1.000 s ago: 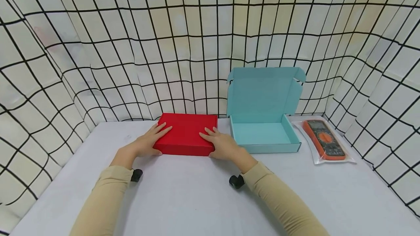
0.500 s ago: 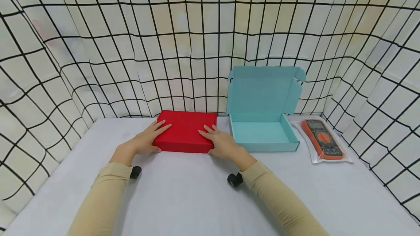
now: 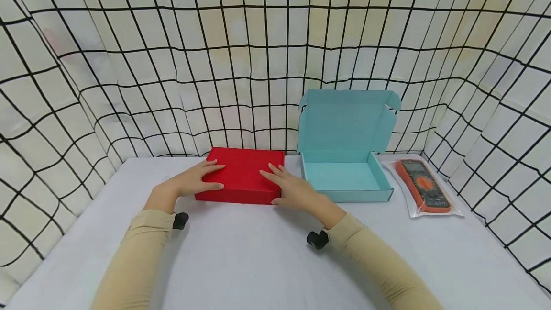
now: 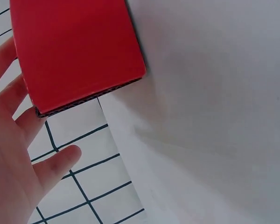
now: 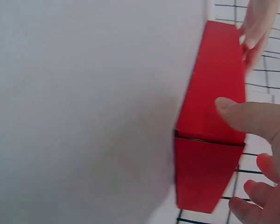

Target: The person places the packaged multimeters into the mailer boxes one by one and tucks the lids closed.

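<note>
A closed red cardboard box [image 3: 243,171] lies flat on the white-covered table. At its left end is my left hand [image 3: 189,181], fingers stretched over the lid. The left wrist view shows that thumb [image 4: 60,163] apart from the box. My right hand [image 3: 297,193] is at the box's right end, its fingers spread over the lid. In the right wrist view its thumb [image 5: 235,114] lies over the front side, and I cannot tell whether it touches. Neither hand's fingers are curled around the box.
An open light-blue box [image 3: 346,176] stands right of the red one, its lid upright. Farther right lies an orange and black multimeter [image 3: 424,185] in a clear bag. A white backdrop with a black grid [image 3: 267,80] encloses the table's back and sides.
My left thumb has come up from the red box's front corner, uncovering it. My right wrist has shifted slightly right. The red box shows no clear movement.
</note>
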`<state>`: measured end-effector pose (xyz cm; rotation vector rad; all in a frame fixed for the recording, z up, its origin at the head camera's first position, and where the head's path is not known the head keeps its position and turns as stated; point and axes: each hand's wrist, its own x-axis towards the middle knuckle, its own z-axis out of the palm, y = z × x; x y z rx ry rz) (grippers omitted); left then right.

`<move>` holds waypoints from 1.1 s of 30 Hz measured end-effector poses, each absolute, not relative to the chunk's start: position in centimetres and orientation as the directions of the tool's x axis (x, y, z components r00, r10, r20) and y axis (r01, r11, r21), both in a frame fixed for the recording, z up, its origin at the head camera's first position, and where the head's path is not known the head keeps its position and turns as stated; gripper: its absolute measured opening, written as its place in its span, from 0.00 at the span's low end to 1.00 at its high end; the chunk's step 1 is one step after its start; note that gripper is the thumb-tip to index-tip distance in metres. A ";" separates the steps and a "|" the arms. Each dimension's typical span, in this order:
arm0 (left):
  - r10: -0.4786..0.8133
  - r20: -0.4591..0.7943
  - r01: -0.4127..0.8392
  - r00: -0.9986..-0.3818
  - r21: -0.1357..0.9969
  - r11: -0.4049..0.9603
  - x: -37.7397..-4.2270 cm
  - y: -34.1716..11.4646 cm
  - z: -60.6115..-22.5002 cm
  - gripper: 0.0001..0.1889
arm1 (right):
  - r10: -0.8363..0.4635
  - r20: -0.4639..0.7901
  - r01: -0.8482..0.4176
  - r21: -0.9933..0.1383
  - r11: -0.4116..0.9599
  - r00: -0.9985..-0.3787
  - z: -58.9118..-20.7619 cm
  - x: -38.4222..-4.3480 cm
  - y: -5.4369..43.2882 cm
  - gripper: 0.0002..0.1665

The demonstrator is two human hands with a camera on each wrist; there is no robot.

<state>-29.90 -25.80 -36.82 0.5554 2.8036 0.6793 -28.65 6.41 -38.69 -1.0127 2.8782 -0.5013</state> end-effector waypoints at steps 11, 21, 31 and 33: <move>0.323 0.019 0.309 -0.946 0.355 0.882 -30.4 -22.9 -35.5 0.34 | -0.597 0.313 -0.674 -0.324 0.665 -0.739 -36.8 -27.5 11.0 0.35; 0.330 0.199 0.385 -0.923 0.431 0.816 -31.4 -17.3 -33.7 0.29 | -0.473 0.528 -0.689 -0.352 0.634 -0.705 -36.3 -28.4 15.5 0.26; 0.336 0.266 0.428 -0.904 0.516 0.742 -31.6 -13.2 -34.8 0.29 | -0.359 0.587 -0.640 -0.382 0.667 -0.726 -36.4 -28.8 19.7 0.25; 0.346 0.268 0.438 -0.899 0.524 0.731 -31.7 -12.2 -35.2 0.29 | -0.323 0.604 -0.619 -0.379 0.687 -0.729 -36.5 -28.9 21.1 0.24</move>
